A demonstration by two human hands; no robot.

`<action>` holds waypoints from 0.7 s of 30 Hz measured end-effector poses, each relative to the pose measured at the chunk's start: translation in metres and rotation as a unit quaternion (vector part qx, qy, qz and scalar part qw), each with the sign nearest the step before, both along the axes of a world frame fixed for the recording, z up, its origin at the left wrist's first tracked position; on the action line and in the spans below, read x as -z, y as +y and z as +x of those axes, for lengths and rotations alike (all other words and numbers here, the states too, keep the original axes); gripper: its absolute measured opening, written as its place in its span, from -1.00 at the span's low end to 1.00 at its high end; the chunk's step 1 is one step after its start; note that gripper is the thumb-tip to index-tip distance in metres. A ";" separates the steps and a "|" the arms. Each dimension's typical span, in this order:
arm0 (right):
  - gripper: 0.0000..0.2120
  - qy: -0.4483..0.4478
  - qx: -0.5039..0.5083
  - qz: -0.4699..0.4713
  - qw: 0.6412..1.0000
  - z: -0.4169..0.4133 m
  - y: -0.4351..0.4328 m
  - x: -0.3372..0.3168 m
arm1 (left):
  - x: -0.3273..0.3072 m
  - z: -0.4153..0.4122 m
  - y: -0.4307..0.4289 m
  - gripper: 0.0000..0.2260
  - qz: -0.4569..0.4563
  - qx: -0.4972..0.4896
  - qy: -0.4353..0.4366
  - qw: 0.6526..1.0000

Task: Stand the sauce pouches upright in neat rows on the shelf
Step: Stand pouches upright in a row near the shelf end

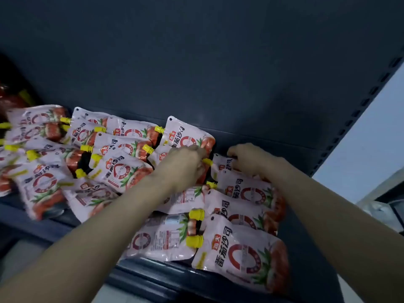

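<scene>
Dim, soft frame; motion-blurred pouches (32,136) at left, wide-angle bending at edges.

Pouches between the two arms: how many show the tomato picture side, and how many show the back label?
Picture-side pouches: 4
Back-label pouches: 2
Total: 6
</scene>
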State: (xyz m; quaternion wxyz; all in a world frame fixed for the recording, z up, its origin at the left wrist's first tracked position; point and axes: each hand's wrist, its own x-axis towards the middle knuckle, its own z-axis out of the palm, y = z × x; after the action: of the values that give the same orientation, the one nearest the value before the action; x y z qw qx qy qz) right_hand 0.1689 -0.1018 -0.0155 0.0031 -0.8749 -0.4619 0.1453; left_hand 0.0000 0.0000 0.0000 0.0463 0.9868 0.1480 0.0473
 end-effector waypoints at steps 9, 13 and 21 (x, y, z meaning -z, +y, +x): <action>-0.78 0.042 0.023 -0.025 0.999 0.026 0.010 0.028 | 0.019 0.016 -0.013 -0.75 -0.033 -0.044 0.006 0.998; -0.79 0.086 0.031 0.021 0.996 0.030 0.010 0.030 | 0.023 0.024 -0.016 -0.79 -0.044 -0.049 0.027 0.997; -0.81 0.090 0.074 0.149 0.982 0.031 0.003 0.013 | 0.024 0.039 -0.019 -0.79 -0.031 -0.058 0.067 0.996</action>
State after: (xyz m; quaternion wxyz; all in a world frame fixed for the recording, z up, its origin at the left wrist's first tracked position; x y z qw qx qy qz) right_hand 0.1997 -0.0987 -0.0280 0.1858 -0.8798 -0.4102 0.1522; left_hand 0.0393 -0.0193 -0.0245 0.0645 0.9755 0.2092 -0.0212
